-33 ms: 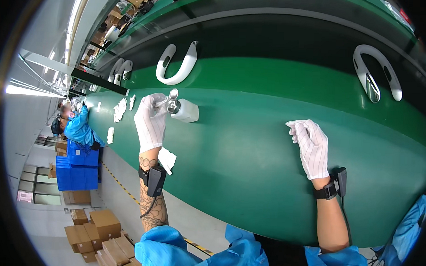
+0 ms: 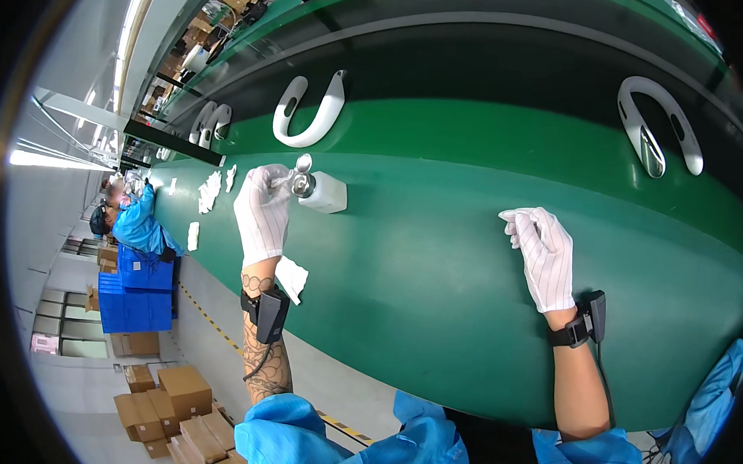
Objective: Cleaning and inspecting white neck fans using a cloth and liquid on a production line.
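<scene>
My left hand [image 2: 263, 208], in a white glove, is closed with its fingertips against the metal cap [image 2: 304, 183] of a white bottle [image 2: 328, 194]. The cap's round lid stands raised, and the fingers partly hide its near side. Further right, my right hand [image 2: 541, 256], also gloved, hovers over the green table [image 2: 418, 299] with thumb and fingers pressed together. What it holds, if anything, does not show. A white cloth [image 2: 291, 280] lies beside my left wrist.
Past the table runs a green and black belt [image 2: 473, 129]. It carries a white U-shaped device [image 2: 310, 123] at left, another [image 2: 661, 128] at right, and more further left. White cloths [image 2: 210, 191] lie at far left, near a person in blue [image 2: 139, 224]. Another person's sleeve [image 2: 713, 395] shows at right.
</scene>
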`<action>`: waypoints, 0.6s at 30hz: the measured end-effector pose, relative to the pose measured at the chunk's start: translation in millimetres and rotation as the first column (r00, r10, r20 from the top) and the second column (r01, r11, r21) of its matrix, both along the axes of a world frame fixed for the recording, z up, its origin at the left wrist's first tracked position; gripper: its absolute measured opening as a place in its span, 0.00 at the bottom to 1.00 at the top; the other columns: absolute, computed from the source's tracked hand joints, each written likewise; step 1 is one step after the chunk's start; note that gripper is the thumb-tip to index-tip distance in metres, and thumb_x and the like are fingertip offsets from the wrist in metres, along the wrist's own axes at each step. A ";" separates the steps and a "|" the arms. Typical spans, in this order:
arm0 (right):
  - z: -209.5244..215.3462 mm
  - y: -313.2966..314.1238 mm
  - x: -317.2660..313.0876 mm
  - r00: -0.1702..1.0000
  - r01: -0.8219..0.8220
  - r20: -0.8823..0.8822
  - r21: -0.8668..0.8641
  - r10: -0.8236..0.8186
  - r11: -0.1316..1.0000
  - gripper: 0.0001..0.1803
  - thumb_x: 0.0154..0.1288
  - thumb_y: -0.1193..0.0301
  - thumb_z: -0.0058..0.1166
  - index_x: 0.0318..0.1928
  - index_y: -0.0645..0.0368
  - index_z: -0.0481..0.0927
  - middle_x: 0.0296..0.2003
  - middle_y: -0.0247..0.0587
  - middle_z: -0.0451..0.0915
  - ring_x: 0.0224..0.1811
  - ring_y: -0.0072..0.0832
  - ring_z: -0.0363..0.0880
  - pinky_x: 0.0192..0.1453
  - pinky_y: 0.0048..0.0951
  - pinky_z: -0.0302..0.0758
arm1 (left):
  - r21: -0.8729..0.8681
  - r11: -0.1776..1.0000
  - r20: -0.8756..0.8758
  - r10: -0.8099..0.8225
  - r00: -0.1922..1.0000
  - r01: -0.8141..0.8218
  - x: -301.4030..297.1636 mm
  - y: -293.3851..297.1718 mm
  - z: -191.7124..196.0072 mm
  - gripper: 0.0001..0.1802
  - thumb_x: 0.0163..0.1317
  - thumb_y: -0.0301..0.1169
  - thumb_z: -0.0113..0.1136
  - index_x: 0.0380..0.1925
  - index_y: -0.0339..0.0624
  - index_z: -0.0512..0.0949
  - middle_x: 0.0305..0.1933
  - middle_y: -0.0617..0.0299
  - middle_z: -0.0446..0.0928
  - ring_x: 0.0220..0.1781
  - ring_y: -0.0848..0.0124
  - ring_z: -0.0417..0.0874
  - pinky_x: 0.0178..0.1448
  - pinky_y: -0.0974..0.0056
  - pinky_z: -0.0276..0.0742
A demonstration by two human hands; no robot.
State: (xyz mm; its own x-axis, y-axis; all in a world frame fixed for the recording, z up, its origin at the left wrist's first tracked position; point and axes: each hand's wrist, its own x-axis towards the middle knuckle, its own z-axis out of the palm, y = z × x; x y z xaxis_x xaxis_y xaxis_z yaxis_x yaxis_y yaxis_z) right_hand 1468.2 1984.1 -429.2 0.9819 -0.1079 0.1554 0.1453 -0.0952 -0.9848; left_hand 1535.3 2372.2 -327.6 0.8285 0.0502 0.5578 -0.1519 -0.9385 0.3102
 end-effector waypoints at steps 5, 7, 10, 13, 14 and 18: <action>-5.1 -2.2 2.2 0.999 0.006 0.037 -0.041 -0.005 0.999 0.10 0.82 0.70 0.54 0.46 0.60 0.87 0.33 0.36 0.82 0.35 0.26 0.79 0.42 0.29 0.77 | 0.168 0.985 -0.119 -0.019 0.993 0.039 -6.0 -0.9 3.5 0.05 0.66 0.24 0.70 0.42 0.40 0.87 0.41 0.55 0.88 0.40 0.63 0.89 0.47 0.63 0.84; -5.9 -3.7 2.1 1.000 0.010 0.027 -0.071 -0.008 0.997 0.10 0.81 0.71 0.55 0.46 0.60 0.87 0.33 0.37 0.83 0.36 0.28 0.80 0.44 0.31 0.78 | 0.222 0.972 -0.093 -0.051 0.994 0.071 -5.7 -3.4 5.8 0.06 0.67 0.24 0.69 0.42 0.40 0.88 0.41 0.55 0.88 0.40 0.62 0.90 0.47 0.63 0.84; -1.1 -5.2 -2.2 0.999 0.003 -0.049 -0.009 -0.004 1.000 0.09 0.81 0.71 0.54 0.46 0.60 0.87 0.33 0.37 0.83 0.36 0.29 0.80 0.44 0.31 0.78 | 0.176 0.976 -0.199 -0.092 0.976 0.128 -9.2 -10.4 11.1 0.07 0.64 0.22 0.69 0.43 0.39 0.87 0.43 0.52 0.87 0.43 0.54 0.88 0.50 0.58 0.84; -2.6 -11.0 0.0 1.000 -0.005 0.008 -0.078 0.006 0.997 0.09 0.81 0.71 0.55 0.46 0.60 0.87 0.33 0.37 0.83 0.37 0.28 0.81 0.44 0.30 0.78 | 0.181 0.970 -0.197 -0.126 0.972 0.162 -9.6 -6.3 9.8 0.08 0.64 0.22 0.69 0.43 0.39 0.88 0.43 0.53 0.88 0.44 0.54 0.89 0.51 0.58 0.85; -2.8 -11.7 -0.6 1.000 -0.007 0.004 -0.075 0.007 0.997 0.09 0.81 0.71 0.55 0.46 0.60 0.87 0.33 0.37 0.83 0.37 0.28 0.81 0.44 0.30 0.78 | 0.180 0.970 -0.199 -0.124 0.972 0.161 -9.6 -6.8 9.7 0.08 0.66 0.23 0.69 0.44 0.40 0.89 0.44 0.53 0.88 0.44 0.58 0.90 0.50 0.60 0.85; -4.0 -15.7 -1.3 1.000 -0.019 -0.006 0.001 0.019 1.000 0.08 0.80 0.72 0.56 0.46 0.61 0.87 0.34 0.38 0.84 0.37 0.27 0.81 0.45 0.29 0.79 | 0.213 0.965 -0.234 -0.103 0.967 0.155 -7.4 -9.4 15.4 0.10 0.68 0.24 0.68 0.48 0.40 0.89 0.45 0.55 0.89 0.42 0.63 0.91 0.50 0.62 0.86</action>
